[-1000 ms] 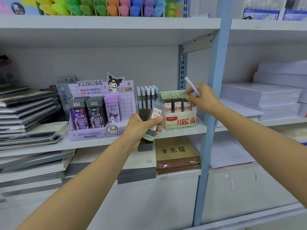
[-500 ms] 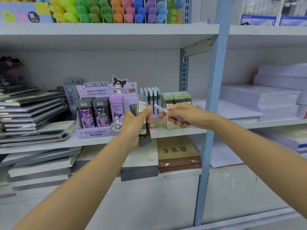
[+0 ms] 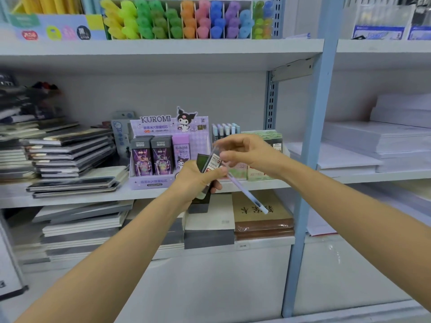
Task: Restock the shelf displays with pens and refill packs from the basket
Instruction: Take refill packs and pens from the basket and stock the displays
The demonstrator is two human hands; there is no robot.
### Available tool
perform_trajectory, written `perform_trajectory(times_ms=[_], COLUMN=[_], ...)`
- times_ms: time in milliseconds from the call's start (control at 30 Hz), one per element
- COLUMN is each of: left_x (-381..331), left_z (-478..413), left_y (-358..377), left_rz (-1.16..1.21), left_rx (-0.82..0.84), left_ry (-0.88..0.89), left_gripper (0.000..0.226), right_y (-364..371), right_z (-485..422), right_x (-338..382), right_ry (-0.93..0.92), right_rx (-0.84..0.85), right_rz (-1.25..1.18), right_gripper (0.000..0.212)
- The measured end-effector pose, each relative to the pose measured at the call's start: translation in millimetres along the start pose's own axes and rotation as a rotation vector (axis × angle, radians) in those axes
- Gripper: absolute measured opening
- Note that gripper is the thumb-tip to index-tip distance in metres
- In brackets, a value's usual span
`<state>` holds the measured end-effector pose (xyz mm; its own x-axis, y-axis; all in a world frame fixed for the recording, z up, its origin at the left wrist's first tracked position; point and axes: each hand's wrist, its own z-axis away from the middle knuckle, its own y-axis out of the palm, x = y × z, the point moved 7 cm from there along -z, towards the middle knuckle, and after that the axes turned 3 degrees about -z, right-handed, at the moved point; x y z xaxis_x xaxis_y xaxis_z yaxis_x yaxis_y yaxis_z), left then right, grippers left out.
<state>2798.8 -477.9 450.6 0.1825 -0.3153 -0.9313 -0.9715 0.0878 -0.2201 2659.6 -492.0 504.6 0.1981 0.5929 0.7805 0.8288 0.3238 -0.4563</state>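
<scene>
My left hand [image 3: 197, 180] grips a few flat refill packs [image 3: 211, 162], dark with white-and-red labels, in front of the middle shelf. My right hand [image 3: 247, 152] holds a pale lilac pen [image 3: 247, 194] that slants down to the right, and its fingertips pinch the top of the front pack. Behind the hands stand the purple Kuromi refill display [image 3: 161, 157], a row of pastel lead cases [image 3: 225, 130] and the green refill box [image 3: 268, 136]. No basket is in view.
Stacks of dark notebooks [image 3: 70, 155] fill the shelf's left side. Coloured highlighters [image 3: 186, 19] line the top shelf. A blue upright post [image 3: 312, 145] divides the bays; white paper reams [image 3: 377, 145] lie to its right. A brown book [image 3: 261, 213] lies on the lower shelf.
My right hand came back from the green refill box to my left hand and now pinches the top of a pack. The pen swung from pointing up to pointing down-right. The view moved closer.
</scene>
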Motion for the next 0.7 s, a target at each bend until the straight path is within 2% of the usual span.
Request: perform_trajectory(times_ms=[167,300,400,500,600,700], left_x=[1,11,15,13,13,8], left_z=[5,8,7,5,4,4], left_y=[-4,-22,-30,-30,-29,-22], left_rz=[0.058,0.217,0.378,0.405,0.378,0.267], left_rx=[0.008,-0.118,-0.213,-0.272,-0.300,-0.273], left_ry=[-0.022,-0.097,-0.132,-0.080,-0.058,-0.028], left_gripper=[0.006,0.011,0.016,0.011,0.006,0.007], right_y=[-9,-36,-29,-17,-6,1], right_z=[-8,-2,7,16,19,17], right_x=[4,-6,-20,-28,-31,-28], right_ry=[-0.027,0.019,0.068,0.105,0.140,0.114], right_rx=[-0.099,-0.256,-0.202,-0.069,0.042,0.013], right_rz=[-0.068,-0.265,-0.283,-0.236,-0.067,-0.011], right_gripper=[0.011,0.006,0.021,0.039,0.030,0.018])
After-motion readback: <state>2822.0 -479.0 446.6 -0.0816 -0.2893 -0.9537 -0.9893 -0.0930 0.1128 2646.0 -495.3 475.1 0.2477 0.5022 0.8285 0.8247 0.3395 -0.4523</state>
